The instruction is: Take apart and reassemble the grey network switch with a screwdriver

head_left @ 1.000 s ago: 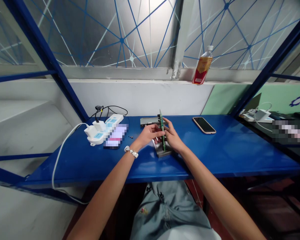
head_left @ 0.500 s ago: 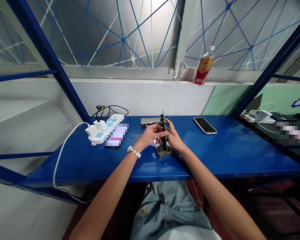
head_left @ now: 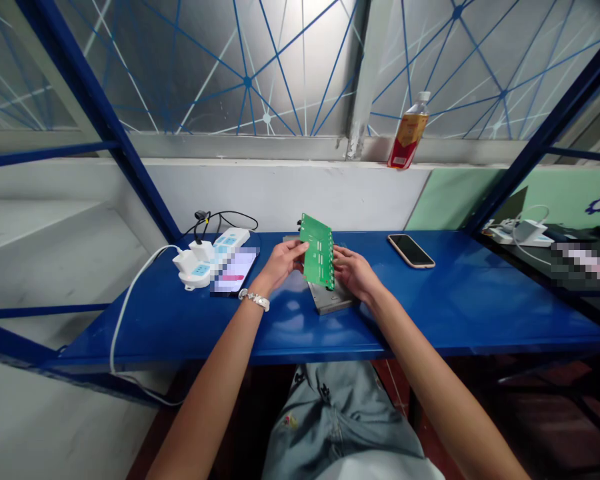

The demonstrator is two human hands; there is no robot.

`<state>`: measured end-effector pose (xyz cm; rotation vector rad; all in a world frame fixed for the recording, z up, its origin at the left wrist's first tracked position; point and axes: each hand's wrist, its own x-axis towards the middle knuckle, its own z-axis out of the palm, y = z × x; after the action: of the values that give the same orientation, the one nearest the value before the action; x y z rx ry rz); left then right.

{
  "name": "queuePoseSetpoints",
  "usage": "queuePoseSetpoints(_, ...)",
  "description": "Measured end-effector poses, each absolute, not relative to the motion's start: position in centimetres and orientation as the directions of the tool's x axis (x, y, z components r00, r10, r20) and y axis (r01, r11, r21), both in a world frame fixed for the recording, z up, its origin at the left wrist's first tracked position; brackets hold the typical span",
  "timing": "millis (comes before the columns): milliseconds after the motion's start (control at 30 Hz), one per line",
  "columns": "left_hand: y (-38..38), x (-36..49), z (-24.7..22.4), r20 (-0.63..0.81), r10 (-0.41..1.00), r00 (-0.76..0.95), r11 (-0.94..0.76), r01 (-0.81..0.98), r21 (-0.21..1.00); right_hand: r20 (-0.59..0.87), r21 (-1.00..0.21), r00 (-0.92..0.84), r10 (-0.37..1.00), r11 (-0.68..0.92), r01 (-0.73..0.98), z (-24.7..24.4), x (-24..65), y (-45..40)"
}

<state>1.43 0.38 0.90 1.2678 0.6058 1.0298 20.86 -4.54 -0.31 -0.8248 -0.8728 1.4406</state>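
green circuit board (head_left: 317, 252) held up at mid-frame, tilted with its face toward the camera, both grips clamped on it: the left hand (head_left: 280, 264) pinches one edge, the right hand (head_left: 354, 272) the other. that edge hold seems to keep the fingers off the board's face, leaving it in open view. it sits just over a grey metal case (head_left: 331, 300) on the blue desk (head_left: 445, 320), with a phone (head_left: 411, 251) set off to the right, clear of the hands.
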Motion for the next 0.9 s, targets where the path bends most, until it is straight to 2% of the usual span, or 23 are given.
queuePoseSetpoints(167,1.1,1.0,0.5,0.124,0.91,0.395,0.006,-0.313,0.95,0.107,-0.882,-0.117,0.987,0.039,-0.47,0.6,21.0,-5.6)
queuePoseSetpoints(300,1.2,1.4,0.1,0.113,0.923,0.367,-0.002,-0.289,0.957,0.219,-0.938,-0.162,0.962,0.162,-0.307,0.4,20.7,-6.0)
queuePoseSetpoints(467,1.2,2.0,-0.6,0.105,0.917,0.385,-0.011,-0.239,0.971,0.347,-0.933,-0.229,0.909,0.31,-0.182,0.3,20.2,-6.3)
queuePoseSetpoints(633,1.2,2.4,-1.0,0.101,0.909,0.405,0.004,-0.249,0.968,0.367,-0.929,-0.288,0.885,0.334,-0.158,0.3,19.6,-6.7)
queuePoseSetpoints(900,0.5,2.7,-0.2,0.121,0.897,0.425,0.002,-0.277,0.961,0.378,-0.926,-0.281,0.882,0.36,-0.113,-0.4,19.0,-6.6)
